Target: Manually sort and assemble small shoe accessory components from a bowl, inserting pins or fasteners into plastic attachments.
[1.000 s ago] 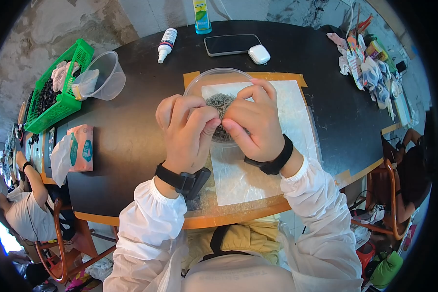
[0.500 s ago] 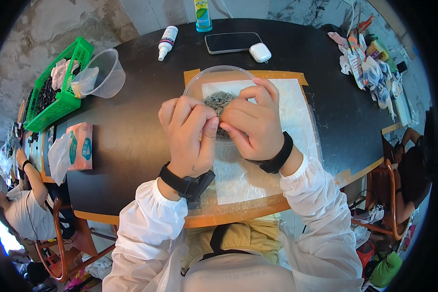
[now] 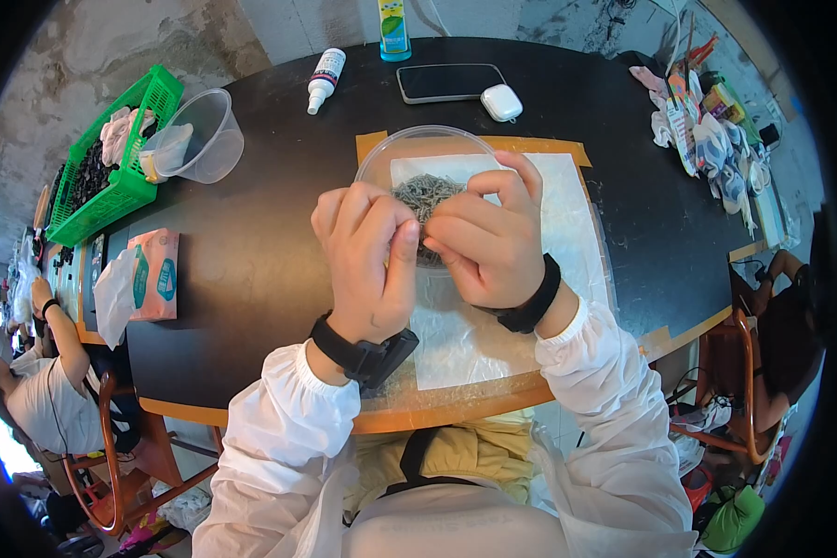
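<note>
My left hand (image 3: 370, 260) and my right hand (image 3: 498, 237) meet above a clear round plastic tub (image 3: 425, 130). Thumb and forefinger of each are pinched together, tips nearly touching; whatever lies between them is too small or hidden to name. Under the fingers, a heap of thin grey-green pieces (image 3: 425, 189) fills part of the tub, and my hands cover its near side. The tub stands on a white sheet (image 3: 553, 209) fixed to the dark table with brown tape.
A tissue pack (image 3: 156, 277), an empty clear tub (image 3: 216, 149) and a green basket (image 3: 112, 206) of black pieces are at left. Far across lie a white bottle (image 3: 326, 79), a blue bottle (image 3: 393, 33), a phone (image 3: 446, 82) and a white case (image 3: 501, 102). People sit on both sides.
Both hands keep their pinch over the tub, with only a slight shift of the fingers. The whole view has moved a little; the tub and heap look the same.
</note>
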Demonstrator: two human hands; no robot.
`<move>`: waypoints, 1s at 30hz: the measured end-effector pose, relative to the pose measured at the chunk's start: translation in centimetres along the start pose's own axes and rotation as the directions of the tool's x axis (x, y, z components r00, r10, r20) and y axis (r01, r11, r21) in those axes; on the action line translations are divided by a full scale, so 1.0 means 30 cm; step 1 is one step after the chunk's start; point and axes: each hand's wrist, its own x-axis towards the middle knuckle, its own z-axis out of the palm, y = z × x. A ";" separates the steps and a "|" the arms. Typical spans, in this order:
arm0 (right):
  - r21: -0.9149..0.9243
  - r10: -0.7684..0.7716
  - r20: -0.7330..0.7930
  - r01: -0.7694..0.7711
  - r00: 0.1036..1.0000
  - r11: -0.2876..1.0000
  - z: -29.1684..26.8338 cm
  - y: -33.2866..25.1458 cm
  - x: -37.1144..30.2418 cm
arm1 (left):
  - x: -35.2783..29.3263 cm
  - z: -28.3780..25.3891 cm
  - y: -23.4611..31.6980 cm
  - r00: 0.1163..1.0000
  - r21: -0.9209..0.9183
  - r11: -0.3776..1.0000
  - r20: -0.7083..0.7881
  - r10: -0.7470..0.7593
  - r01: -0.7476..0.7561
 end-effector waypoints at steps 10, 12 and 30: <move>-0.022 -0.002 -0.052 0.000 0.999 1.000 -0.005 -0.017 -0.003 | -0.005 -0.011 0.028 0.999 0.072 0.997 -0.028 0.035 -0.033; -0.057 -0.013 -0.070 0.009 0.997 0.998 -0.003 -0.018 -0.005 | -0.006 -0.011 0.029 0.999 0.070 0.997 -0.031 0.032 -0.030; 0.119 0.048 0.000 -0.047 0.999 0.992 -0.020 0.004 -0.002 | -0.010 0.000 0.008 0.978 0.106 0.987 -0.160 0.134 -0.118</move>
